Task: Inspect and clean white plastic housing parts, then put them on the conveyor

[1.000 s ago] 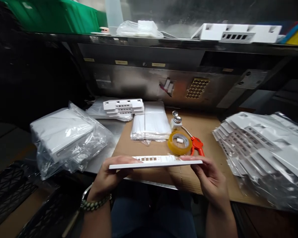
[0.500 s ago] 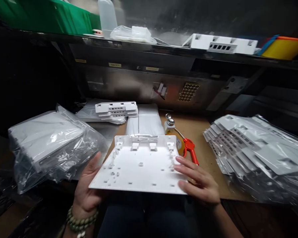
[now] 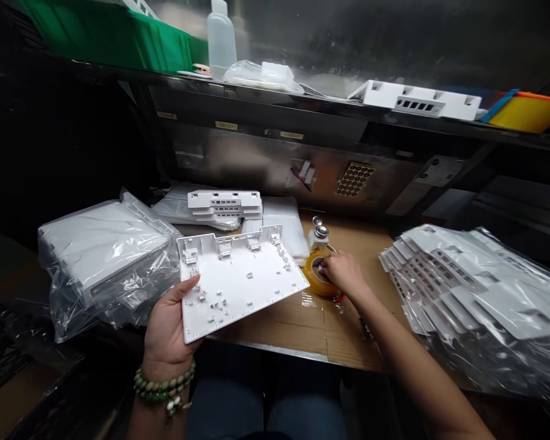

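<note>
Head view: left hand (image 3: 167,333) is gripping the white plastic cover (image 3: 236,281) above the bench (image 3: 321,330) edge; right hand (image 3: 343,275) fingers are closing on the tape roll (image 3: 316,278); taping is not yet started

bagged white panels (image 3: 476,287), green bin (image 3: 114,36)

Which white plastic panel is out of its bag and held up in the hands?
The white panel gripped by the left hand, ribbed inside up; the other stacks lie on the bench.
</note>
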The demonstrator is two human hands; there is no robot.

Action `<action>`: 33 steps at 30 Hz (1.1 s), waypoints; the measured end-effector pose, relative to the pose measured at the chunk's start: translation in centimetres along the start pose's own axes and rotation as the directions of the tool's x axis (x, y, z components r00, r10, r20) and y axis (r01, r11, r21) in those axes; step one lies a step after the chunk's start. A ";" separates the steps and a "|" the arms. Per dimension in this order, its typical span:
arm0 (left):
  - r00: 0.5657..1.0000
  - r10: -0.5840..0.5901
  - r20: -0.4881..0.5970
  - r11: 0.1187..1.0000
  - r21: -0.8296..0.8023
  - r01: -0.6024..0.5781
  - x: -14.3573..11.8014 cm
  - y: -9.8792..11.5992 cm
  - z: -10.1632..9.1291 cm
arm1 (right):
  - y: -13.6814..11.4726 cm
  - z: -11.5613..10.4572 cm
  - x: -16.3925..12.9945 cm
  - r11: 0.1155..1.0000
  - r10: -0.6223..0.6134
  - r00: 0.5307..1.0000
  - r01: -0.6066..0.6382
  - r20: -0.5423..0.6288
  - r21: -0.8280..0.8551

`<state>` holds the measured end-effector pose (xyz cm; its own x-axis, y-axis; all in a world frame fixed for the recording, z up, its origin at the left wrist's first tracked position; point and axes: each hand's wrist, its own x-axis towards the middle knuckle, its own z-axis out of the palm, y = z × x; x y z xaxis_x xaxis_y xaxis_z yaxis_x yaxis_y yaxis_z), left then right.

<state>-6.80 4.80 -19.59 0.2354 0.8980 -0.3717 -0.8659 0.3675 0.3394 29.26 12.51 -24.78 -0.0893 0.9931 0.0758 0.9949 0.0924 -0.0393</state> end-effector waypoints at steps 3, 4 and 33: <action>1.000 0.025 -0.015 0.999 -0.032 -0.025 0.2 0.1 0.3 | -0.2 -0.9 -0.2 0.999 -0.031 1.000 0.031 -0.001 0.018; 0.999 0.041 -0.019 0.998 -0.046 -0.042 0.3 0.2 0.3 | 0.0 -1.5 -0.2 0.999 -0.031 0.999 0.031 -0.015 0.032; 0.994 0.077 -0.081 0.993 -0.079 -0.083 0.9 -0.9 4.6 | 1.9 -5.6 6.7 0.996 -0.059 0.983 0.070 -0.176 0.058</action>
<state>-3.76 6.34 -16.25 0.1318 0.9009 -0.4136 -0.9147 0.2713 0.2996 30.84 18.92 -18.73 -0.1384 0.9578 0.2518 0.9819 0.1658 -0.0912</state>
